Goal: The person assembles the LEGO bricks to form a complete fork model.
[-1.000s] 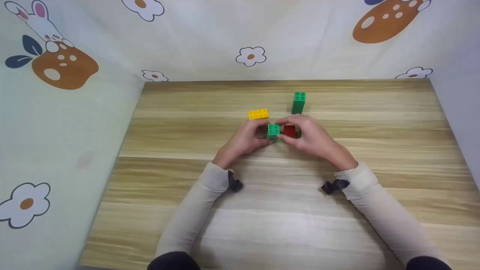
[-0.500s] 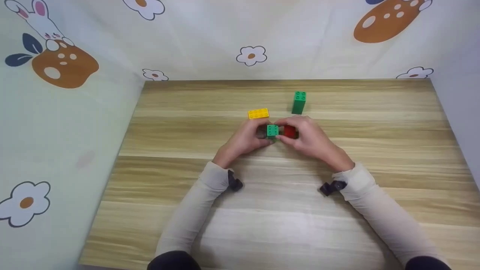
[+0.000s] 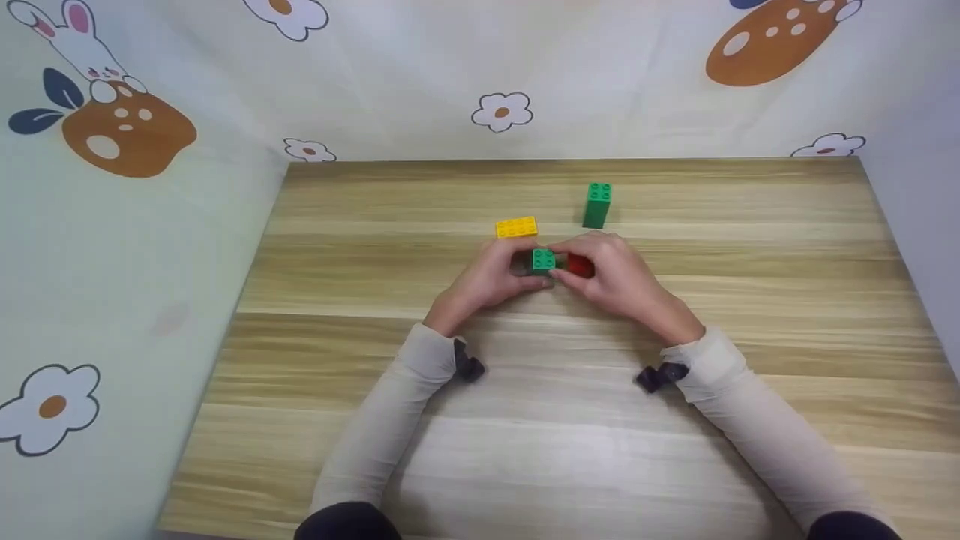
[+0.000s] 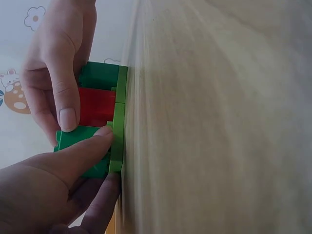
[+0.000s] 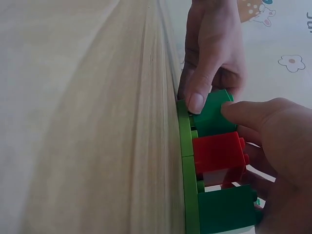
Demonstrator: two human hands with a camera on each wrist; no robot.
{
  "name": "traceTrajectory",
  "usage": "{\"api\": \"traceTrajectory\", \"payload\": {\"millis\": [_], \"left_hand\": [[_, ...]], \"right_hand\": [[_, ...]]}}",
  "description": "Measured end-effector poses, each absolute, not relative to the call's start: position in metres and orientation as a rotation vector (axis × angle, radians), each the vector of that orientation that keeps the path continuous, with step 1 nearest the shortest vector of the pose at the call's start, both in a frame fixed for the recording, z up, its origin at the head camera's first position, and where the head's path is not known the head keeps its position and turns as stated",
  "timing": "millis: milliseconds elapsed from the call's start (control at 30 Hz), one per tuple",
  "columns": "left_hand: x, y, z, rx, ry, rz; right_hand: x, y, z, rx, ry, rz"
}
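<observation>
My right hand (image 3: 619, 274) pinches a small green building brick (image 3: 543, 260) between thumb and finger. That green brick (image 5: 212, 114) leans slightly on a row of two light green flat bricks (image 4: 117, 139) lying on the table. My left hand (image 3: 491, 277) grips the left end of this row; its thumb also lies against the green brick's lower part. Under my right palm, a red brick (image 5: 217, 153) stands on the flat bricks, partly hidden in the head view. Beyond it on the same row is a darker green brick (image 5: 224, 209).
A yellow eight-stud brick (image 3: 516, 227) lies just behind my left hand. Behind my right hand a tall green brick stack (image 3: 597, 206) stands upright. The wooden table (image 3: 540, 420) meets patterned fabric walls (image 3: 420, 82) at the back and sides.
My right hand has shifted slightly left, and the green brick in it has moved slightly left too. The red brick is more covered by my right hand. My left hand stays almost still.
</observation>
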State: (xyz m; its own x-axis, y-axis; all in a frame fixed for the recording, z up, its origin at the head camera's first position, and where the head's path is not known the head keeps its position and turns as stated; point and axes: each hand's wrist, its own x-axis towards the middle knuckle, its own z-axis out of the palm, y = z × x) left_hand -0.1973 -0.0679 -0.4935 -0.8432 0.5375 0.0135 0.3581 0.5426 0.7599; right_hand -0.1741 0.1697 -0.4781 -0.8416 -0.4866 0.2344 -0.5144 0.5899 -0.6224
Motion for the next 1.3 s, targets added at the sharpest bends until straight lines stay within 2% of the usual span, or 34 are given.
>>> {"api": "traceTrajectory", "payload": {"millis": [1000, 1300], "left_hand": [[-0.193, -0.062, -0.488, 0.684, 2.606, 1.091], [-0.193, -0.059, -0.489, 0.611, 2.585, 1.096]], "right_hand": [[-0.174, 0.171, -0.479, 0.836, -2.839, 1.028], [-0.174, 0.181, -0.476, 0.773, -2.827, 1.17]]}}
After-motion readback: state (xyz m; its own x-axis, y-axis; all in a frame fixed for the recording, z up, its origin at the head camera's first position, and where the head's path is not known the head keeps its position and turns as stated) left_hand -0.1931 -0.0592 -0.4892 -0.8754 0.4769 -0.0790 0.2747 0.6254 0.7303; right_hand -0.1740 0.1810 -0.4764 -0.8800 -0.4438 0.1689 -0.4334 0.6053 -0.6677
